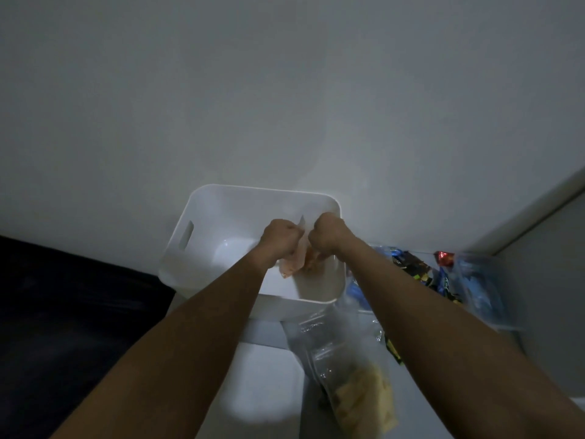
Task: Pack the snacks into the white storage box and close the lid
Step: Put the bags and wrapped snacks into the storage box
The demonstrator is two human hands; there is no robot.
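Chips bag (361, 384): lies nearest, still unpacked.
Hands: left hand (280, 237) and right hand (326, 236) both clench a pale snack packet (297, 259) over the white box (202, 217).
Next: probably lower it in, then let go.

- Both bare forearms are being stretched forward and upward from the lower corners of the view, converging toward the middle.
- The left hand (280, 237) is being held as a closed fist, knuckles up, with the back of the hand turned toward the camera.
- The right hand (327, 237) is likewise being curled shut, just beside the left, with a narrow gap between them.
- A thin pale packet (297, 259) is being pinched between the two fists.
- Both wrists are being kept straight.
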